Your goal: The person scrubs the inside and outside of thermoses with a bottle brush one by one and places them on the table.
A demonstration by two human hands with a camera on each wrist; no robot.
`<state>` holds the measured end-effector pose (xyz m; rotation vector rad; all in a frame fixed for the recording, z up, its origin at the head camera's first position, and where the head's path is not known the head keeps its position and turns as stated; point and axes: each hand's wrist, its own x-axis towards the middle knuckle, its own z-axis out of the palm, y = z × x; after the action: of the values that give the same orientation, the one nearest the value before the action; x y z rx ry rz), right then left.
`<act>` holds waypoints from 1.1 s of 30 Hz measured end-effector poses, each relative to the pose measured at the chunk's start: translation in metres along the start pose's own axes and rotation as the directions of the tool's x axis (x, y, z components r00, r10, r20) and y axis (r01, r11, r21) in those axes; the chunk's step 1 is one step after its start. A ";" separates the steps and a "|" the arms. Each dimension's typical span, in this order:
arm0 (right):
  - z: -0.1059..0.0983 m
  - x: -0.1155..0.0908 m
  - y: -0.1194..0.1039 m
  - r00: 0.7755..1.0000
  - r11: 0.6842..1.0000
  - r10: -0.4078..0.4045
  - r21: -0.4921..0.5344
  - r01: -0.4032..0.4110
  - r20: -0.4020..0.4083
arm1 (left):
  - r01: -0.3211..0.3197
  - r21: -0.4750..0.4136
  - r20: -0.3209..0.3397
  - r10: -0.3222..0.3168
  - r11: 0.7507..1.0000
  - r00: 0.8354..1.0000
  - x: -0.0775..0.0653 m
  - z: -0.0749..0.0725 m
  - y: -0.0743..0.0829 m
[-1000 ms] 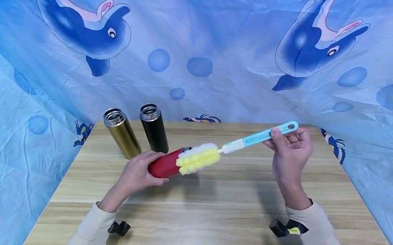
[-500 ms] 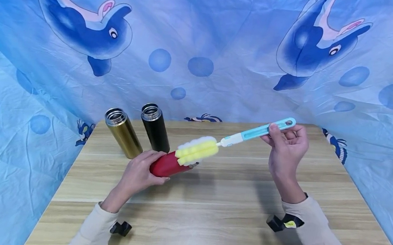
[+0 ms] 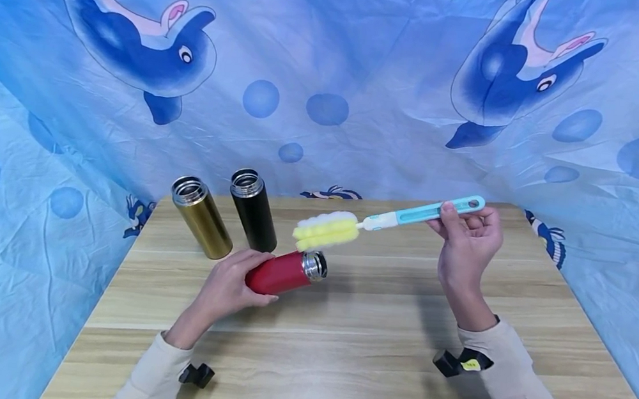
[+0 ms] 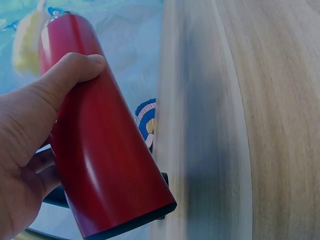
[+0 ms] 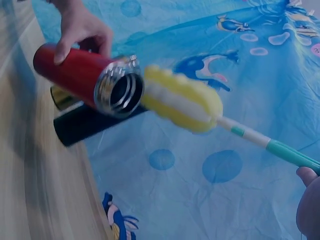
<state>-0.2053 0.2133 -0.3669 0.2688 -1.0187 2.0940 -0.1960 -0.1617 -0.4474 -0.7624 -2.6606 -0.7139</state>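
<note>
In the head view my left hand (image 3: 230,284) grips a red thermos bottle (image 3: 282,273), fingers and thumb curled round its body. The bottle lies tilted above the table, its bare metal mouth (image 3: 315,266) turned to the right. My right hand (image 3: 469,249) pinches the turquoise handle of a bottle brush (image 3: 425,213). The yellow and white sponge head (image 3: 326,231) of the brush hangs just above the bottle, outside its mouth. The right wrist view shows the sponge (image 5: 182,102) beside the open mouth (image 5: 120,92); whether they touch, I cannot tell.
A gold thermos (image 3: 202,217) and a black thermos (image 3: 253,211), both without lids, stand upright at the table's back left. The wooden table (image 3: 362,358) ends at a blue curtain (image 3: 371,146) with dolphin prints, which hangs behind and at both sides.
The brush's sponge head has moved up, from in front of the red thermos's mouth to above it, baring the mouth. The left hand and bottle have shifted only slightly.
</note>
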 end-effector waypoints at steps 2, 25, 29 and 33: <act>-0.002 0.000 0.000 1.000 1.000 -0.008 -0.018 0.008 -0.004 | 0.010 -0.013 0.012 -0.009 1.000 1.000 0.000 -0.001 0.001; -0.034 -0.008 -0.007 0.998 0.994 0.000 -0.113 0.007 0.056 | 0.079 -0.009 0.002 -0.079 0.997 0.997 0.003 -0.005 0.004; -0.035 -0.009 -0.009 0.996 0.991 -0.031 -0.129 0.042 0.087 | 0.093 -0.010 0.010 -0.092 0.996 0.996 0.004 -0.002 0.003; -0.036 -0.009 -0.012 0.993 0.990 -0.046 -0.129 0.061 0.113 | 0.099 -0.019 0.005 -0.098 0.995 0.995 0.004 -0.001 0.003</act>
<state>-0.1856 0.2389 -0.3881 0.3435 -1.1965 1.9721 -0.1976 -0.1584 -0.4434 -0.6420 -2.7147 -0.7650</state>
